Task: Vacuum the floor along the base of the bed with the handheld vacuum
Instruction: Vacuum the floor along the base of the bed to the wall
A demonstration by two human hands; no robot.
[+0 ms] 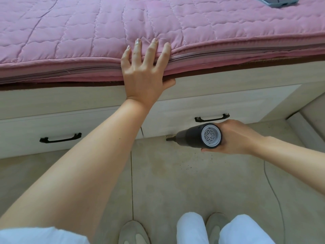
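Note:
My right hand (235,138) grips a dark grey handheld vacuum (197,136) with a pale round rear filter facing me. Its narrow nozzle tip (169,138) points left and sits at the floor where the tile meets the base of the bed's right drawer (228,103). My left hand (144,67) rests on the edge of the pink quilted mattress cover (79,41), its straight fingers spread over the top and the thumb under the edge. Small dark specks (202,161) lie on the beige tile floor (175,182) just below the vacuum.
The cream bed base has two drawers with black handles (60,138) (212,118). A thin cable (274,191) runs across the floor at the right. My knees and slippers (133,233) are at the bottom. A grey object (276,1) lies on the bed's far right.

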